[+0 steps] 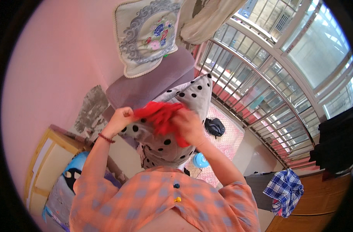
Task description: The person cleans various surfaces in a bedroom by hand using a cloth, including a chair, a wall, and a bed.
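A crumpled red cloth (162,114) hangs between my two hands, blurred by motion. My left hand (123,116) pinches its left end between thumb and fingers. On the other side my right hand (191,127) grips the bunched cloth, its fingers smeared and partly lost in the red folds. Just beneath lies a white cushion with black polka dots (191,91), its far corner pointing up toward the window side. The cloth covers the middle of the cushion.
A grey-purple upholstered sofa (153,81) stands ahead, with a floral-embroidered cover (149,34) over it. Metal railings (251,75) run along the windows at right. A black bag (215,127) and a blue round object (200,160) rest on a pink quilted mat (227,142). Blue plaid cloth (285,190) drapes over furniture.
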Demonstrator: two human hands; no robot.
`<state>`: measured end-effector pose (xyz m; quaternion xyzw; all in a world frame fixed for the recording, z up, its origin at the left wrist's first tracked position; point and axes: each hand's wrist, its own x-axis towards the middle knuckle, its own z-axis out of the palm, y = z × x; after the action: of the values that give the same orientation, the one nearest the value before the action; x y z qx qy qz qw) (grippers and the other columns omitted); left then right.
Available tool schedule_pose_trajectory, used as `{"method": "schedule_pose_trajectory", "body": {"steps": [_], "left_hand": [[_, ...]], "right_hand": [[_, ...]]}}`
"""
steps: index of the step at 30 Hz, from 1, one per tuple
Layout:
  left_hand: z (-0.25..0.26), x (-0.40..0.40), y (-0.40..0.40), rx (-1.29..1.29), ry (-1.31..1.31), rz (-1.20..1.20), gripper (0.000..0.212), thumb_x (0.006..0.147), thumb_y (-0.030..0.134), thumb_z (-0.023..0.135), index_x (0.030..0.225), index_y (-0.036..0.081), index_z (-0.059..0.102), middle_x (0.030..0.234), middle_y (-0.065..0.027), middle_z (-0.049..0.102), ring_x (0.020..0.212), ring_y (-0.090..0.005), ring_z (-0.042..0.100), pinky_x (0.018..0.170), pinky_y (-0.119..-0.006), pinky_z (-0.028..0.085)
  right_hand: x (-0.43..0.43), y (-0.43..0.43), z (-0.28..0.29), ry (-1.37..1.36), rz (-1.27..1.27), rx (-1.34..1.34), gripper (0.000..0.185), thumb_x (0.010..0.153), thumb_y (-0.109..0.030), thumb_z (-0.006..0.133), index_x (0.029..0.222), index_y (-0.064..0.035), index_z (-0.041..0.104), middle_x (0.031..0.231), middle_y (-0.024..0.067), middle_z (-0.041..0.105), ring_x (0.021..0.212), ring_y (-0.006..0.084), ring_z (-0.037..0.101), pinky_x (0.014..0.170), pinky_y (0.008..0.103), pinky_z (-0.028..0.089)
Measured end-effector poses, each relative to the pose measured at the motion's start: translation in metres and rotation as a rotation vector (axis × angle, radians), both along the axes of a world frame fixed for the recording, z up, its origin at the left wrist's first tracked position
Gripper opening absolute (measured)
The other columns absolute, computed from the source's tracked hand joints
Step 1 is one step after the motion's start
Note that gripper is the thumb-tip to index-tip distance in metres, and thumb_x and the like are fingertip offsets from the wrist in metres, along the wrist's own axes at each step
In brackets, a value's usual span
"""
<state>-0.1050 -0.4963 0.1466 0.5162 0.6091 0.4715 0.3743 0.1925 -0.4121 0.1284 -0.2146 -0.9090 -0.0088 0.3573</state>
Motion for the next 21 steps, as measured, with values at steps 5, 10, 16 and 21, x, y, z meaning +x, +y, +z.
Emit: {"method": "schedule_pose_trajectory", "body": {"steps": [5, 10, 16, 21], "left_hand": [[0.007, 0.010, -0.009, -0.119, -0.134, -0.159, 0.017, 0.081, 0.009, 0.071, 0.093, 0.004, 0.058, 0.079, 0.0042, 0.058, 0.070, -0.0036, 0.050, 0.062, -0.020, 0.041], [-0.005, 0.013, -0.021, -0.129, 0.083, -0.170, 0.025, 0.082, 0.008, 0.066, 0.105, 0.000, 0.061, 0.084, 0.0005, 0.061, 0.075, -0.0064, 0.053, 0.065, -0.025, 0.045], [0.011, 0.082, -0.007, 0.232, 0.334, -0.384, 0.026, 0.078, 0.013, 0.065, 0.101, 0.000, 0.064, 0.092, -0.0117, 0.064, 0.083, -0.0233, 0.062, 0.075, -0.033, 0.049], [0.000, 0.082, -0.011, 0.225, -0.085, -0.365, 0.039, 0.088, 0.018, 0.066, 0.123, 0.005, 0.055, 0.119, -0.0029, 0.057, 0.108, -0.0147, 0.054, 0.094, -0.032, 0.043]], "right_hand": [[0.076, 0.043, 0.016, 0.148, -0.632, -0.177, 0.039, 0.070, 0.001, 0.058, 0.106, -0.0139, 0.062, 0.115, 0.0103, 0.054, 0.103, 0.0333, 0.051, 0.085, 0.0426, 0.046], [0.016, -0.023, 0.056, 0.155, -0.362, -0.261, 0.051, 0.070, -0.007, 0.062, 0.119, -0.0144, 0.056, 0.109, 0.0117, 0.057, 0.099, 0.0334, 0.056, 0.080, 0.0424, 0.049], [-0.036, -0.047, 0.027, -0.156, -0.093, -0.562, 0.075, 0.068, -0.021, 0.071, 0.137, -0.0172, 0.042, 0.078, 0.0112, 0.063, 0.072, 0.0334, 0.064, 0.064, 0.0451, 0.051], [-0.007, -0.013, 0.002, -0.080, -0.222, -0.507, 0.041, 0.066, -0.006, 0.062, 0.106, -0.0113, 0.068, 0.091, 0.0140, 0.068, 0.087, 0.0324, 0.066, 0.075, 0.0413, 0.052]]}}
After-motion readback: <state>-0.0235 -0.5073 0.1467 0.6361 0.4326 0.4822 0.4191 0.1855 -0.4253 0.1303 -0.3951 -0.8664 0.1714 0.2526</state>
